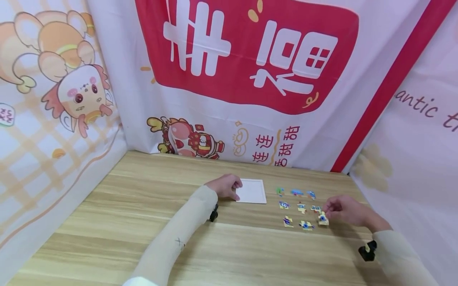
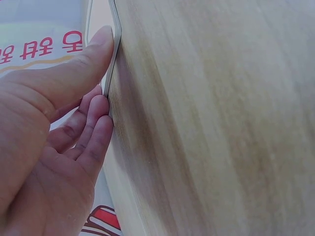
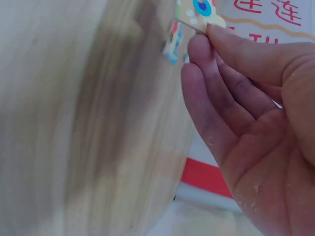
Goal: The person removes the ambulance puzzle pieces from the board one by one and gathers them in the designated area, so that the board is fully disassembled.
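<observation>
My left hand (image 1: pixel 226 186) holds the left edge of a shallow white puzzle tray (image 1: pixel 252 191). In the left wrist view the thumb lies over the rim of the tray (image 2: pixel 102 17) and the fingertips are at its side. At the right, my right hand (image 1: pixel 344 210) pinches a pale yellow jigsaw piece (image 1: pixel 323 219) by its edge, between thumb and finger. The right wrist view shows the pinched piece (image 3: pixel 196 12) with a blue round print, tilted above the wooden table.
Several loose jigsaw pieces lie in rough rows between the hands, among them a blue one (image 1: pixel 296 192), a purple-marked one (image 1: pixel 288 221) and one with a blue dot (image 1: pixel 306 225). Printed cloth (image 1: pixel 222 131) hangs behind the wooden table (image 1: pixel 229 254) and at both sides.
</observation>
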### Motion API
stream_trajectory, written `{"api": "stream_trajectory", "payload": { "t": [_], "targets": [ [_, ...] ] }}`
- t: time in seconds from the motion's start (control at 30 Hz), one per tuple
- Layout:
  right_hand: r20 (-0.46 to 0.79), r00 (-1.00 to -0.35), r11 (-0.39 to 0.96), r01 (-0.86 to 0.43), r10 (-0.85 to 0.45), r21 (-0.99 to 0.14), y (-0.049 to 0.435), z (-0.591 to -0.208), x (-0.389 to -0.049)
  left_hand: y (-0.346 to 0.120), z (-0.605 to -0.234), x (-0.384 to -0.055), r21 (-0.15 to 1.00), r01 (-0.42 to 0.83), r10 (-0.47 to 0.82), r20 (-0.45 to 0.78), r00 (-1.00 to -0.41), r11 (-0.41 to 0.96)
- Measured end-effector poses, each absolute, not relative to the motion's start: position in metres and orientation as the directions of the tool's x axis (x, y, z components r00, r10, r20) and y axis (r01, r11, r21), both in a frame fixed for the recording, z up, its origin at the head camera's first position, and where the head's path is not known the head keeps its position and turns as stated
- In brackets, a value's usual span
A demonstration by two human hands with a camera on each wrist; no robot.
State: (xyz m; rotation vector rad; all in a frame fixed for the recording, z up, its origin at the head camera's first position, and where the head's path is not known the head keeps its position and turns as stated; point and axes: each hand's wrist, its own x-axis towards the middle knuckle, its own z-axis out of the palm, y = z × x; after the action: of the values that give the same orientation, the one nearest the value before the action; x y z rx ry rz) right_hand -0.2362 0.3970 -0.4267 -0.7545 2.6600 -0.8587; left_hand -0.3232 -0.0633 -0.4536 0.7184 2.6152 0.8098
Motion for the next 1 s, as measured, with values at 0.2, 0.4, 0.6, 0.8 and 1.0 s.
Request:
{"api": "stream_trajectory", "payload": {
  "t": [0.2,0.4,0.6,0.8,1.0],
  "targets": [
    [-0.172,-0.824,0.693,-0.318,-0.539,-0.647,0.402,-0.438,-0.233,-0.062,-0.453,-0.325,0.586,0.377,0.545,-0.136,-0.827,0.718],
    [-0.159,-0.839,0.717,-0.33,-0.521,-0.614,0.4,-0.446,-0.231,-0.061,-0.456,-0.325,0.581,0.386,0.553,-0.136,-0.822,0.717],
    [-0.127,-0.851,0.737,-0.355,-0.51,-0.575,0.401,-0.449,-0.231,-0.06,-0.452,-0.324,0.57,0.396,0.555,-0.13,-0.822,0.72],
    [-0.105,-0.852,0.738,-0.375,-0.512,-0.561,0.401,-0.447,-0.227,-0.06,-0.453,-0.326,0.578,0.405,0.567,-0.125,-0.814,0.708],
    [-0.093,-0.86,0.748,-0.377,-0.501,-0.546,0.399,-0.447,-0.224,-0.063,-0.455,-0.329,0.591,0.404,0.575,-0.128,-0.808,0.698]
  ]
}}
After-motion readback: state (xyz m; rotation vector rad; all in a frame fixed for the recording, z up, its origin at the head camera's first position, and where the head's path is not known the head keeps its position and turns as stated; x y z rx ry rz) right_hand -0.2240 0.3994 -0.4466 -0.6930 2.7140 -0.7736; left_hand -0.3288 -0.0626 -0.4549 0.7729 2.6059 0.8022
